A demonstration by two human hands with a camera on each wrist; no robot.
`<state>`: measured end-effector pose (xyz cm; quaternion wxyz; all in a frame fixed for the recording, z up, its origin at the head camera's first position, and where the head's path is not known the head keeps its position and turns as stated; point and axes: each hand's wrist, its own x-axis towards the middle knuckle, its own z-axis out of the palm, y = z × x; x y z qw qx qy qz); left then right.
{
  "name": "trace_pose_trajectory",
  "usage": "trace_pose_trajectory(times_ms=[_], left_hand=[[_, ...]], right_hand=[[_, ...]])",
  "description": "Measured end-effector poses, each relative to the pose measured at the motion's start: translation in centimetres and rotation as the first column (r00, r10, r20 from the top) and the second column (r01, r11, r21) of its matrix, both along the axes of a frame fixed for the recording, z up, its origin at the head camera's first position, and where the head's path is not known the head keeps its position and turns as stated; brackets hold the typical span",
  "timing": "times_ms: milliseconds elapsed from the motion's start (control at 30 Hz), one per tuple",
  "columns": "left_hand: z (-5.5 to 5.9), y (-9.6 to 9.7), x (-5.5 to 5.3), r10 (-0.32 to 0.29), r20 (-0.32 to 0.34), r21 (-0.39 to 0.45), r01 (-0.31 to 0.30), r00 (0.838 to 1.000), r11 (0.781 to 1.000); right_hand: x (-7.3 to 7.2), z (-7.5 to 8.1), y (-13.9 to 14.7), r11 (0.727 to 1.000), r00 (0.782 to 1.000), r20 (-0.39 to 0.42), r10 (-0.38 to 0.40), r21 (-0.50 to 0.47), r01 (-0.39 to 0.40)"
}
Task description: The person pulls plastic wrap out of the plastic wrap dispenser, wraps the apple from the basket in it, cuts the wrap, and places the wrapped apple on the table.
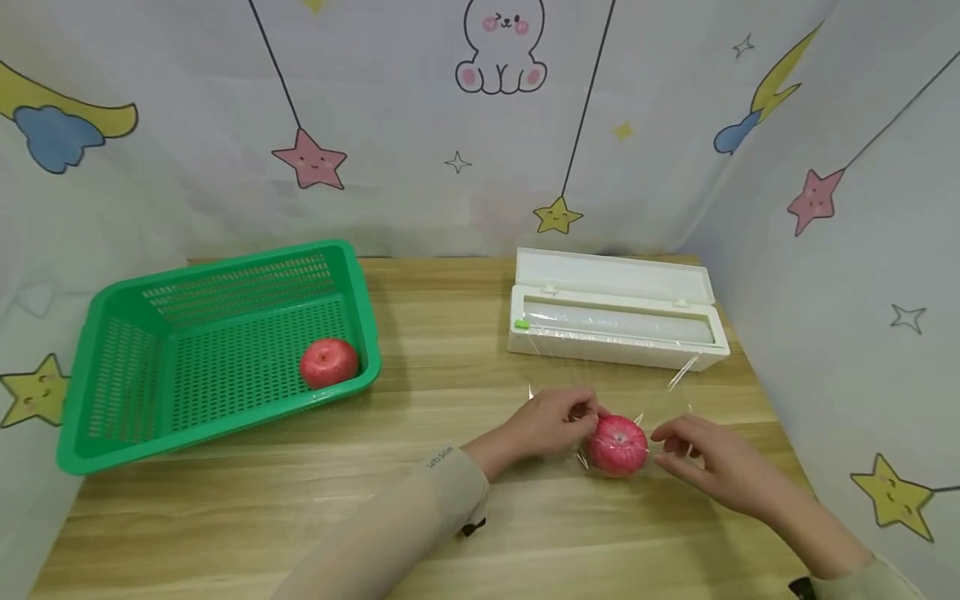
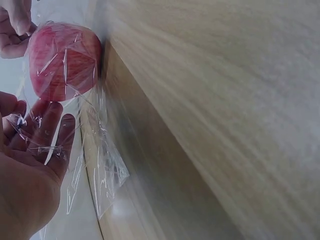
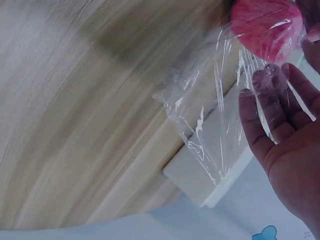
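Note:
A red apple (image 1: 618, 447) sits on the table between my two hands, with clear plastic wrap (image 2: 102, 155) drawn over it and creased. My left hand (image 1: 551, 421) is at the apple's left side, thumb and forefinger pinching the film there. On the other side, my right hand (image 1: 708, 458) holds its thumb and fingers apart, fingertips close to the apple. In the right wrist view, film (image 3: 200, 115) hangs past the fingertips of that hand. Behind the apple, the white wrap dispenser (image 1: 618, 346) has its lid raised and the roll showing inside.
A green plastic basket (image 1: 367, 333) stands on the left of the wooden table (image 1: 442, 317), with another red apple (image 1: 328, 363) in its near right corner. Printed cloth walls (image 1: 420, 100) close off the back and both sides.

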<state>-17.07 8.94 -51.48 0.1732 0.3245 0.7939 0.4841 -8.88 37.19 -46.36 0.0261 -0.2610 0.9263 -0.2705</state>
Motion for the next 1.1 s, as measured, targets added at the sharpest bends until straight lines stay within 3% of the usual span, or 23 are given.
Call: trace_pose_trajectory(times_ms=[233,467,633,733,967,1100], left_hand=[[-0.3,0.1,-0.2,-0.004,-0.017,0.005,0.004,1.0,1.0],[-0.2,0.3,-0.2,-0.007,-0.05,-0.014,0.006,0.999,1.0],[-0.2,0.3,-0.2,-0.017,-0.054,-0.017,0.016,0.998,1.0],[-0.2,0.2,-0.1,-0.024,-0.054,-0.019,0.023,0.998,1.0],[-0.4,-0.1,-0.3,-0.038,-0.035,-0.013,0.038,0.999,0.999],[-0.1,-0.3,-0.6,-0.036,-0.024,-0.008,0.036,0.999,0.999]], right_hand=[[-0.2,-0.2,-0.2,1.0,1.0,-0.005,0.006,0.01,-0.006],[0.2,-0.6,-1.0,0.992,0.995,-0.099,0.011,0.126,0.002],[0.4,-0.8,-0.9,0.994,0.991,-0.128,0.038,0.109,-0.024],[0.6,-0.6,-0.8,0.998,0.996,-0.088,0.024,0.061,-0.018],[0.6,0.1,-0.8,0.997,0.993,0.119,-0.002,-0.082,0.012],[0.1,0.1,-1.0,0.991,0.991,0.135,0.0,-0.134,0.018]])
